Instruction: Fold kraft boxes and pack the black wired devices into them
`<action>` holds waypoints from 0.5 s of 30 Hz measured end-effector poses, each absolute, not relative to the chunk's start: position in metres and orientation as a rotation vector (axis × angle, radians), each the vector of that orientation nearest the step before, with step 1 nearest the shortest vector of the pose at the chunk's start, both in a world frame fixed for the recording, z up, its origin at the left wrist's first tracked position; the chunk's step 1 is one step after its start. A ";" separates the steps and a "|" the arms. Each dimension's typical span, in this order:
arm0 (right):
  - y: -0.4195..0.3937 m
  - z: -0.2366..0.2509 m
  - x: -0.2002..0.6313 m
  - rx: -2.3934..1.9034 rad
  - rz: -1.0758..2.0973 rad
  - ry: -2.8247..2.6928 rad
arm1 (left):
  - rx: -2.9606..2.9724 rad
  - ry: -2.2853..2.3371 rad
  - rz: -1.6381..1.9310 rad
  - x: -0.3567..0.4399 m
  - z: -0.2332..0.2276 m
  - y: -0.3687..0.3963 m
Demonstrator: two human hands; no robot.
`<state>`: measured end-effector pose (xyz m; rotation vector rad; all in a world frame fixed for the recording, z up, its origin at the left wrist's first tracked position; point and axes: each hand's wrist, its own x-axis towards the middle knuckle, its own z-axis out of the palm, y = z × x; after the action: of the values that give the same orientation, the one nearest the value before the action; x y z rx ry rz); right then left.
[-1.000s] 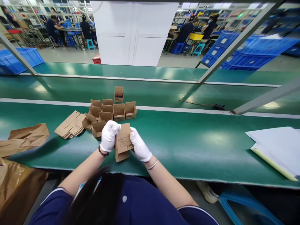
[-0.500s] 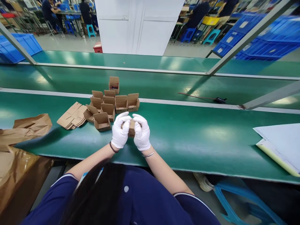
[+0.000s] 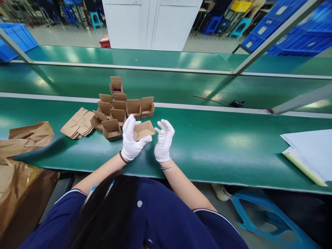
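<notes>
A small brown cardboard box (image 3: 144,130) is tilted in my gloved left hand (image 3: 131,140), its inside facing me. Thumb and fingers grip it from the left side. To its right, my gloved right hand (image 3: 164,140) is raised with fingers apart, holding nothing, close to the box's right end. Beyond and left of my hands stand several open cardboard boxes (image 3: 111,130) with upright lids. One box (image 3: 116,85) farther back holds something dark and red that I cannot make out. A stack of flattened cartons (image 3: 78,123) lies left of the group.
The green bench (image 3: 220,148) carries white sheets (image 3: 308,152) at right and crumpled brown paper (image 3: 31,135) at left. A thin cable with a dark end (image 3: 237,103) lies beyond the white strip. Slanted metal posts (image 3: 301,98) rise at right. A blue stool (image 3: 267,214) stands below.
My hands have moved apart; my right hand has come off the box and shifted right. The box, earlier mostly hidden between both hands, now shows its inside in my left hand.
</notes>
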<state>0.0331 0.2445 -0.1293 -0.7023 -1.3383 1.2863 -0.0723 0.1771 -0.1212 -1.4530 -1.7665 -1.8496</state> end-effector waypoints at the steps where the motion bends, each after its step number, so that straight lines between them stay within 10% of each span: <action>1: 0.242 -0.130 0.034 -0.763 1.444 -1.274 | -1.366 -1.786 -1.840 -0.071 -0.123 0.177; 5: 0.237 -0.129 0.041 -0.752 1.974 -1.355 | -1.282 -1.937 -1.939 -0.060 -0.129 0.178; 15: 0.297 -0.082 0.073 -0.593 0.584 -3.046 | -1.905 -2.427 -1.247 -0.088 -0.164 0.189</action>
<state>0.0734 0.2967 -0.0818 -0.5934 -3.0462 0.5841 -0.0879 0.1893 -0.1642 -1.9050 -2.4273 -1.2474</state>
